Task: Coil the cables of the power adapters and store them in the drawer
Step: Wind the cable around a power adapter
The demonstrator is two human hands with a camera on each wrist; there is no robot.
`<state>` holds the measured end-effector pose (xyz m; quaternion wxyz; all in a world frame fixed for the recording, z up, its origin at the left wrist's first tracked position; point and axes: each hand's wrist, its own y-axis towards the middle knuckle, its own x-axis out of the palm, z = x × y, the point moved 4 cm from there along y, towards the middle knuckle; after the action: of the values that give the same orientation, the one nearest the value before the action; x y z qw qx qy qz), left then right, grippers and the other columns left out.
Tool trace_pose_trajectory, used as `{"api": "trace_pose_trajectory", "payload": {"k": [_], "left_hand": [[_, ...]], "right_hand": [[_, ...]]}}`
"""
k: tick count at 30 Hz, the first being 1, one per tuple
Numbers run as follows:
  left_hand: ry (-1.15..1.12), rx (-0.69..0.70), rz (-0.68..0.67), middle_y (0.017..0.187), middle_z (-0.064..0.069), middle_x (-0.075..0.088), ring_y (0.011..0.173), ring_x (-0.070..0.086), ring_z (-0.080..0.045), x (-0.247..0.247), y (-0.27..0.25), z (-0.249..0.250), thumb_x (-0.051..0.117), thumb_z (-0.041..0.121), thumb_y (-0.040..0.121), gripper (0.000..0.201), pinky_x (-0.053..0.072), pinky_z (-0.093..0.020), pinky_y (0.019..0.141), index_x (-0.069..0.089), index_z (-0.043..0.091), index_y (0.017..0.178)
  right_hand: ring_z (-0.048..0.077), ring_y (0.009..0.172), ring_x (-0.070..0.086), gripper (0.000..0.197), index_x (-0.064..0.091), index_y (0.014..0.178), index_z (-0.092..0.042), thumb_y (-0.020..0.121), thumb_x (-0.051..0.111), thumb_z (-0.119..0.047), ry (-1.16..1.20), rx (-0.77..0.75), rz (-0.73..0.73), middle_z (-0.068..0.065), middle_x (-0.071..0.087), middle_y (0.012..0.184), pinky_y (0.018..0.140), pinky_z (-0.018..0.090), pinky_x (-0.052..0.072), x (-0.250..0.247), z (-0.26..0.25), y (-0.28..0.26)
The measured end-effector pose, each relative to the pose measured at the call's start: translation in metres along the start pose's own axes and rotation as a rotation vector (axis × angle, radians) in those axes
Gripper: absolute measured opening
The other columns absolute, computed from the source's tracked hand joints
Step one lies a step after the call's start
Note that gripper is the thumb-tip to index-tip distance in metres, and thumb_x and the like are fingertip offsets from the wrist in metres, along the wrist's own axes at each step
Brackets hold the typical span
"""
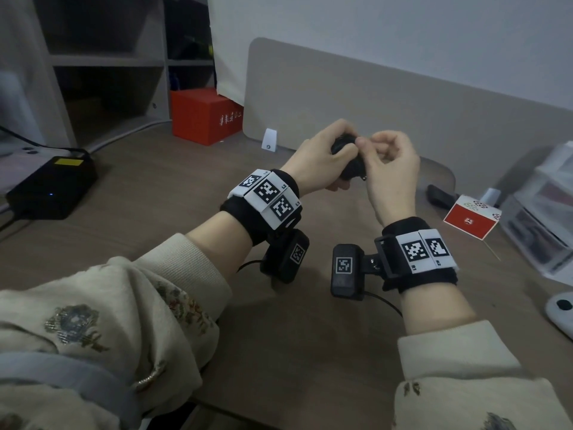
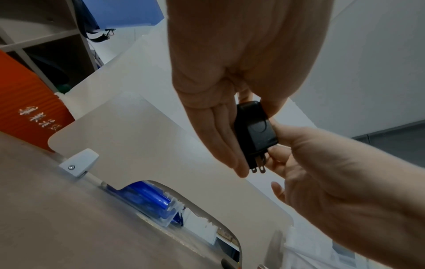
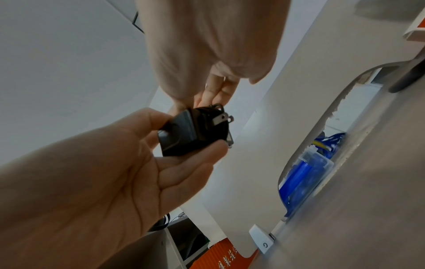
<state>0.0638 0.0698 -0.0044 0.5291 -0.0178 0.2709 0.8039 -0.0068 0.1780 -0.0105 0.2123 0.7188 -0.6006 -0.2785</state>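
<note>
Two prongs [image 2: 258,166] down — adapter [image 2: 255,131] upright

bare desk [image 1: 173,193] btwn hands & black box [image 1: 51,187], divider panel [image 1: 372,107] close behind, drawer unit [image 1: 539,218] rt

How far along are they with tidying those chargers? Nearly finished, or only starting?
Midway on this one, by the look of it. The black power adapter is held up over the desk in the left hand, with cable already wound round it; the right hand works at the wraps near the prongs. Putting it away is still to come: I cannot see an open drawer, and nothing shows other adapters already stored.
</note>
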Motion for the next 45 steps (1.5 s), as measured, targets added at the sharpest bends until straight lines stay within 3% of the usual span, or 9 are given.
{"api": "trace_pose_trajectory", "payload": {"k": [3, 8, 14, 17, 21, 27, 36, 41, 45], "left_hand": [[-0.056, -0.013, -0.005, 0.096, -0.010, 0.067, 0.072, 0.074, -0.030, 0.002, 0.001, 0.000, 0.045, 0.018, 0.098, 0.013, 0.062, -0.043, 0.067, 0.053, 0.021, 0.108], [-0.120, 0.005, 0.019, 0.093, -0.009, 0.065, 0.072, 0.074, -0.031, -0.002, 0.003, 0.000, 0.045, 0.016, 0.098, 0.012, 0.062, -0.040, 0.065, 0.053, 0.026, 0.097], [-0.172, -0.012, 0.076, 0.083, -0.004, 0.062, 0.070, 0.072, -0.032, -0.009, 0.006, -0.001, 0.044, 0.014, 0.096, 0.017, 0.060, -0.038, 0.062, 0.052, 0.028, 0.090], [-0.146, -0.011, 0.067, 0.082, -0.003, 0.062, 0.067, 0.072, -0.030, -0.007, 0.005, -0.001, 0.045, 0.014, 0.095, 0.019, 0.058, -0.036, 0.060, 0.053, 0.030, 0.088], [-0.093, -0.023, 0.031, 0.084, -0.005, 0.066, 0.066, 0.072, -0.029, -0.002, 0.003, 0.000, 0.046, 0.015, 0.094, 0.013, 0.056, -0.033, 0.056, 0.053, 0.025, 0.092], [-0.070, -0.041, 0.034, 0.087, -0.007, 0.066, 0.066, 0.073, -0.031, -0.002, 0.001, 0.006, 0.048, 0.016, 0.093, 0.009, 0.058, -0.035, 0.055, 0.055, 0.020, 0.094], [-0.121, -0.084, -0.031, 0.092, -0.014, 0.067, 0.071, 0.073, -0.037, -0.002, -0.004, 0.012, 0.048, 0.015, 0.095, 0.009, 0.060, -0.047, 0.064, 0.056, 0.019, 0.097], [-0.058, -0.133, -0.082, 0.078, -0.014, 0.073, 0.061, 0.072, -0.032, -0.010, -0.007, 0.010, 0.048, 0.021, 0.097, 0.007, 0.045, -0.024, 0.044, 0.055, 0.022, 0.097], [-0.020, -0.136, -0.093, 0.054, -0.006, 0.061, 0.036, 0.052, -0.016, -0.024, -0.004, 0.005, 0.048, 0.046, 0.100, 0.027, 0.028, -0.019, 0.038, 0.062, 0.024, 0.099]], "right_hand": [[0.002, 0.068, 0.052, 0.016, 0.058, 0.076, -0.024, 0.085, 0.071, -0.026, 0.029, -0.058, 0.021, -0.014, 0.056, 0.071, 0.073, 0.031, 0.048, -0.003, -0.004, 0.000], [0.005, 0.081, 0.057, 0.009, 0.064, 0.082, -0.025, 0.090, 0.064, -0.021, 0.067, -0.110, -0.004, -0.013, 0.062, 0.080, 0.081, 0.034, 0.051, -0.001, -0.005, 0.000], [-0.003, 0.092, 0.059, 0.015, 0.070, 0.104, -0.015, 0.088, 0.068, -0.015, 0.036, -0.136, -0.047, 0.000, 0.067, 0.101, 0.088, 0.016, 0.047, -0.002, -0.006, 0.003], [0.006, 0.093, 0.061, 0.016, 0.072, 0.095, -0.025, 0.080, 0.074, -0.030, -0.054, -0.117, -0.046, 0.000, 0.068, 0.099, 0.094, 0.031, 0.049, -0.008, -0.002, 0.008], [0.017, 0.100, 0.056, 0.010, 0.066, 0.081, -0.037, 0.080, 0.062, -0.046, -0.335, -0.245, -0.043, -0.014, 0.063, 0.088, 0.095, 0.054, 0.041, -0.015, -0.005, 0.009], [0.017, 0.107, 0.044, 0.015, 0.066, 0.094, -0.025, 0.092, 0.052, -0.022, -0.691, -0.463, -0.074, -0.006, 0.062, 0.102, 0.075, 0.033, 0.011, -0.009, -0.013, 0.006], [0.011, 0.103, 0.039, 0.023, 0.067, 0.094, -0.022, 0.088, 0.047, -0.012, -0.653, -0.519, -0.072, -0.005, 0.061, 0.100, 0.068, 0.032, 0.007, -0.008, -0.015, 0.004], [0.008, 0.102, 0.037, 0.021, 0.066, 0.096, -0.022, 0.090, 0.047, -0.012, -0.644, -0.483, -0.110, -0.011, 0.055, 0.097, 0.068, 0.032, 0.007, -0.003, -0.014, 0.002], [0.009, 0.103, 0.039, 0.020, 0.064, 0.095, -0.025, 0.092, 0.047, -0.015, -0.676, -0.461, -0.119, -0.015, 0.050, 0.096, 0.069, 0.032, 0.008, -0.003, -0.014, 0.003]]}}
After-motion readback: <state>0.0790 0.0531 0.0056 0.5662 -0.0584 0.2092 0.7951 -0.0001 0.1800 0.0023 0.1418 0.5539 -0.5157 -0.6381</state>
